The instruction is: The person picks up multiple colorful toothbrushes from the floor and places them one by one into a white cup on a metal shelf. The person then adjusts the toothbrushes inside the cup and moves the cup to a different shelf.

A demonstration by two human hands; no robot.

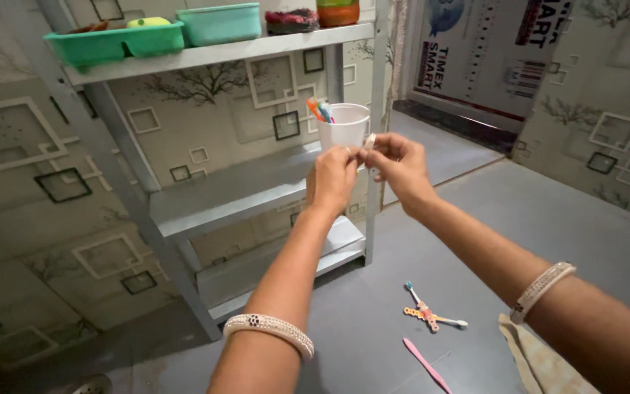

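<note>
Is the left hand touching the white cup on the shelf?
Touching. In the head view the left hand lies against the white cup, its fingers overlapping the lower wall with no gap showing.

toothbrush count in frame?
5 visible: two in the white cup, orange and blue; three on the floor, two crossed, one pink. More may be hidden.

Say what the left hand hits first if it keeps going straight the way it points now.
Most likely the white cup: the left hand points up and away, with the cup directly beyond its fingertips. Depth is unclear; it may already touch it. Behind stands the grey shelf rack.
</note>
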